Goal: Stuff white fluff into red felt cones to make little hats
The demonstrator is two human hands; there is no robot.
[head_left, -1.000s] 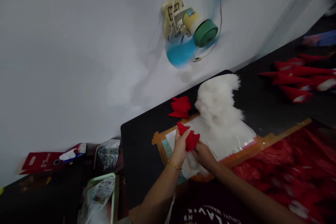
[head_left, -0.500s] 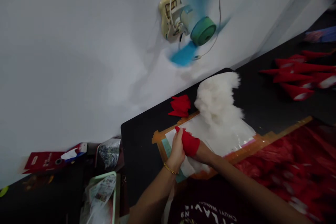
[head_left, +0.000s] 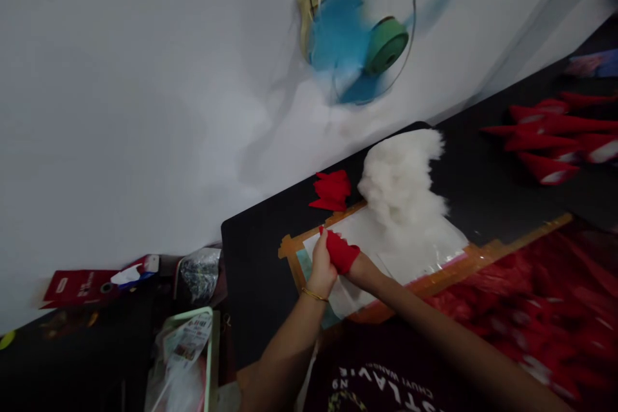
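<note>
Probably light, soft, best held by rim: red cloth piece [head_left: 342, 252]; left hand [head_left: 323, 265] clasping it; right hand [head_left: 358, 268] within, fingers hidden.

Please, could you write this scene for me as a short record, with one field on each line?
Left hand: grips a red cloth cone near its tip
Right hand: inside the cone's open end, fingers hidden
Stuffing: white fluffy heap on a white sheet edged with brown tape
Beyond the hands: small pile of red cloth pieces on the black table
Far right: more red cones
Wall: fan, blue blades blurred
</note>
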